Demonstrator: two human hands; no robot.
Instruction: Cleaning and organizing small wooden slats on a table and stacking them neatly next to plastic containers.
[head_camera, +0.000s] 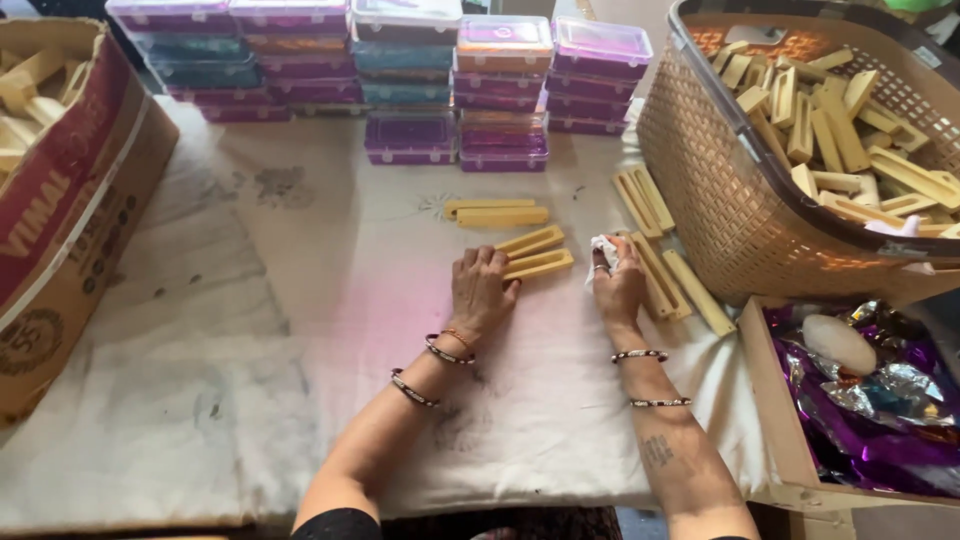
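Left hand: left hand (481, 288) lies palm down on the stained white cloth-covered table (300, 300), fingers spread flat; fingertips touch the near ends of 2 pale yellow rectangular wooden blocks (535, 253). Grip: nothing enclosed, hand flat and wide.
Right hand: right hand (617, 282) rests on the cloth, fingers bent around a small crumpled white cloth (603, 247); its outer edge touches a row of long pale yellow wooden strips (680, 285). Grip: narrow, holding the white cloth.
Blocks at left hand: the 2 lie side by side, tilted, between the hands and slightly ahead of them.
Further blocks: 2 more pale yellow wooden bars (497, 212) lie level, just beyond the tilted pair; another pair of slanted pale wooden bars (643, 198) lies beside the basket.
Right side: tan woven plastic basket (720, 190) filled with similar wooden pieces; below it a shallow cardboard tray of purple and silver foil wrappers (870, 400).
Left side: brown cardboard box (70, 230) holding wooden pieces.
Far edge: stacks of purple, teal and orange lidded plastic boxes (400, 80).
Wrists: beaded bangles on both.
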